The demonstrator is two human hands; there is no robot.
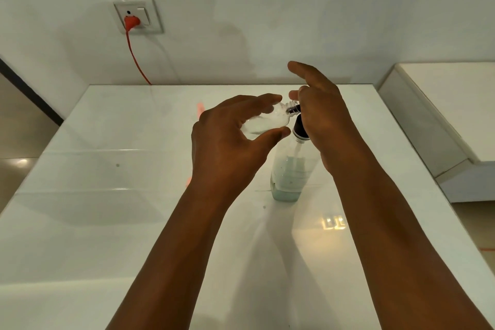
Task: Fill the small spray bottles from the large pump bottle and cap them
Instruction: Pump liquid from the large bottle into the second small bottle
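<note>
My left hand (230, 142) grips a small clear spray bottle (267, 122), tilted on its side with its open neck pointing right. That neck meets the black nozzle of the large pump bottle (288, 174), which stands upright on the white table and holds pale blue-green liquid in its lower part. My right hand (321, 112) rests on top of the pump head, palm down, with the index finger stretched out. The pump head is mostly hidden under that hand. No caps or other small bottles show.
The glossy white table (107, 209) reaches back to a white wall. A red plug (131, 21) sits in a wall socket, its red cord dropping behind the table. A white ledge (455, 104) stands to the right.
</note>
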